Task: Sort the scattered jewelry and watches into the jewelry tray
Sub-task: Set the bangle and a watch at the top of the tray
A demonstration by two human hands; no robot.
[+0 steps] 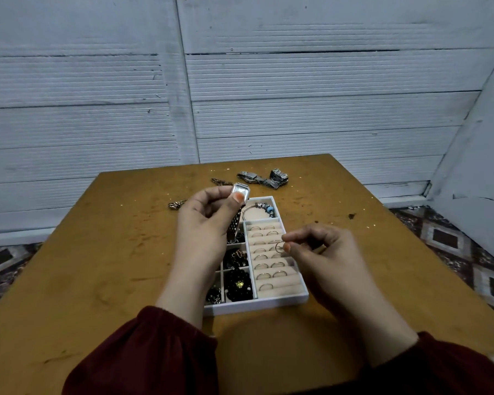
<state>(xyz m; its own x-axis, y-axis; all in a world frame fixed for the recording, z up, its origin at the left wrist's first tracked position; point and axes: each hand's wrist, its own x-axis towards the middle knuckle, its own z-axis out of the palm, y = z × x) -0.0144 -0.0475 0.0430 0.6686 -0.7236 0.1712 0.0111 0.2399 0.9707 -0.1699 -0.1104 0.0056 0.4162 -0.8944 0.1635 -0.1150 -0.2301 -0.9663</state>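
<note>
It looked like a plain room in a home, or a makeshift corner of one: a scuffed ochre table (97, 252) stood on patterned carpet (454, 243) (brown and cream diamonds), closed in by walls (83, 95) of pale corrugated board with worn seams.

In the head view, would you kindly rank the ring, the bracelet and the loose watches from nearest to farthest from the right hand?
1. Ring: pinched in the right hand, over the tray.
2. Bracelet: in the tray's far compartment.
3. Loose watches: on the table beyond the tray.
</note>
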